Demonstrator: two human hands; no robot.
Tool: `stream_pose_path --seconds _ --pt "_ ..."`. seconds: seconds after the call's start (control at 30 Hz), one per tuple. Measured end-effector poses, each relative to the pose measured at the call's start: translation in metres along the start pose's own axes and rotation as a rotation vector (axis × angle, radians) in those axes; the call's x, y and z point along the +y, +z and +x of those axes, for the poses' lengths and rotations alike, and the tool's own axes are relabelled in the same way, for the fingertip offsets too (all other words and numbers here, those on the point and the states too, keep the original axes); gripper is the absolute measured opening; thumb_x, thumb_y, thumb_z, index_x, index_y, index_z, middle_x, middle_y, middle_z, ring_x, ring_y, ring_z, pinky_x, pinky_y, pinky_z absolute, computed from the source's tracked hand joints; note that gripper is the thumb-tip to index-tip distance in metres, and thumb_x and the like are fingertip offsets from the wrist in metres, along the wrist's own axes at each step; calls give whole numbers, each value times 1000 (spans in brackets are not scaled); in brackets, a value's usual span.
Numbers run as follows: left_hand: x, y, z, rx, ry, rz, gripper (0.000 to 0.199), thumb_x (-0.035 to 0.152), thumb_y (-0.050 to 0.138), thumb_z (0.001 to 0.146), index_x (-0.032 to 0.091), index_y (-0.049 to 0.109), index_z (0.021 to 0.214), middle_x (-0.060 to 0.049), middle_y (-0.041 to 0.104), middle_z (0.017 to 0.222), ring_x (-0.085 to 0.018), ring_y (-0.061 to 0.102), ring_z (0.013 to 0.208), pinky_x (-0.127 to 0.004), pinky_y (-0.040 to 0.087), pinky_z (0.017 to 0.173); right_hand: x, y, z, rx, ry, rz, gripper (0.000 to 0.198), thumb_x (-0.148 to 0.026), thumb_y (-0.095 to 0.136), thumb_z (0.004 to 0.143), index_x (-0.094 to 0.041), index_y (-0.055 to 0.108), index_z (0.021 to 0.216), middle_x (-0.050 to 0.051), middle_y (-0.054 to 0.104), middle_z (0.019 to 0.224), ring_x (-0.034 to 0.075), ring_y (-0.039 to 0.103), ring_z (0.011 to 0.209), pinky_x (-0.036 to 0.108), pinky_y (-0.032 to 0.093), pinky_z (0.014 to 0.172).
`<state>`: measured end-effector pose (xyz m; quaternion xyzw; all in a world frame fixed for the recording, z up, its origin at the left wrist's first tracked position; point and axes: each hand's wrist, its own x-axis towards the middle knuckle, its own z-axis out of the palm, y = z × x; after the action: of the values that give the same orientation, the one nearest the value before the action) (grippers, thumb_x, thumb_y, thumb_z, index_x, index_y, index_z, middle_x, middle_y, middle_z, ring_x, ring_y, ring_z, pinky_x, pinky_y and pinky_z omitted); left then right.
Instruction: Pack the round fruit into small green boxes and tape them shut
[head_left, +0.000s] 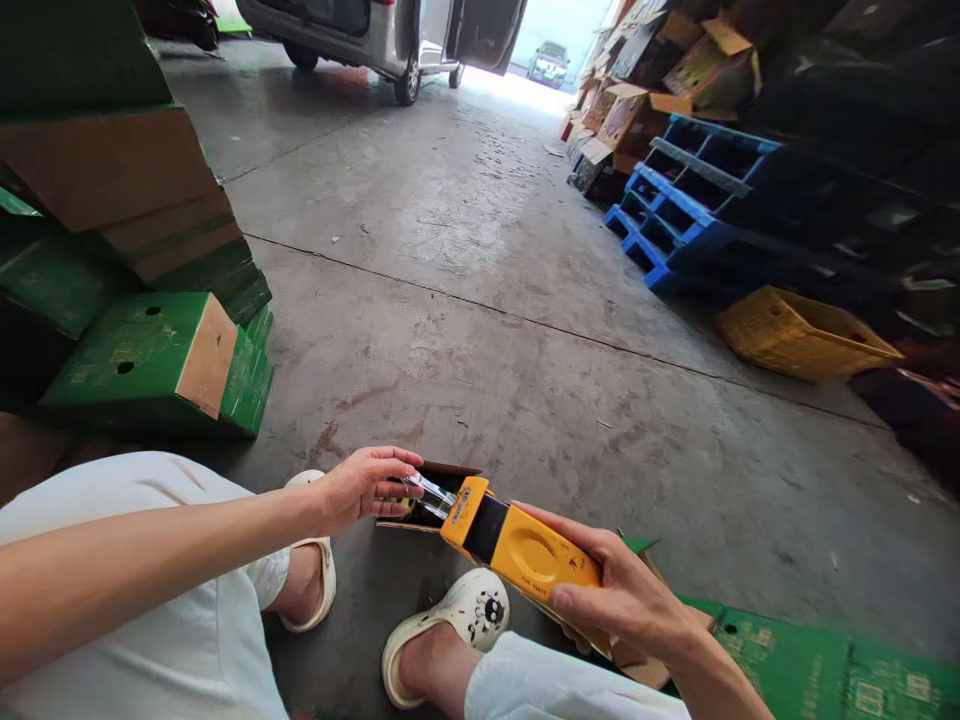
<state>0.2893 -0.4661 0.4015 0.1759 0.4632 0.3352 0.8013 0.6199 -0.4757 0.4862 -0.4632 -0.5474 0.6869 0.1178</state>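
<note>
My right hand [619,585] is wrapped around the near end of a long, boxy yellow-and-black object [536,550], thumb on top. Its exact kind I cannot make out; shiny metal-like parts [431,495] show at its far end. My left hand [375,485] is beside those parts with its fingers stretched out and slightly apart; whether the fingertips touch them is unclear. Just beyond and partly under the object sits a small open cardboard box [450,468] with a dark inside.
Green cartons [150,350] are stacked at left. Flattened green cardboard [810,660] lies at lower right. Blue pallets [667,220], a yellow crate [810,335] and piled cardboard boxes [630,115] line the right. A van [337,35] stands at the back on the concrete floor [450,370].
</note>
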Motion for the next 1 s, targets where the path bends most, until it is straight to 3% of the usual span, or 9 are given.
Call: stream_pose_path --seconds 0.13,0.4,0.67,1.0 --pt "0 0 -2 15 69 50 61 32 99 64 19 69 116 -9 77 110 -20 76 95 -28 58 77 1 -2 0 8 20 45 98 -56 88 73 -18 55 157 12 74 125 27 72 97 32 60 79" --pt "-2 7 -1 159 295 206 58 43 95 66 16 74 112 -4 77 90 -17 77 74 -24 56 66 -2 5 2 -48 38 38 95 -54 89 73 -20 56 156 8 75 121 25 70 96 30 58 79" --pt "-9 3 2 152 526 355 57 40 82 80 17 73 132 -1 72 89 -14 74 68 -26 59 70 6 8 8 -58 54 -35 93 -55 86 77 -21 53 157 7 73 120 23 67 94 29 56 77" --pt "-5 0 3 188 597 509 56 41 79 83 19 73 134 -2 76 92 -17 76 72 -29 62 74 3 15 7 -10 70 -86 94 -59 83 78 -20 52 158 9 72 124 26 68 99 31 58 79"
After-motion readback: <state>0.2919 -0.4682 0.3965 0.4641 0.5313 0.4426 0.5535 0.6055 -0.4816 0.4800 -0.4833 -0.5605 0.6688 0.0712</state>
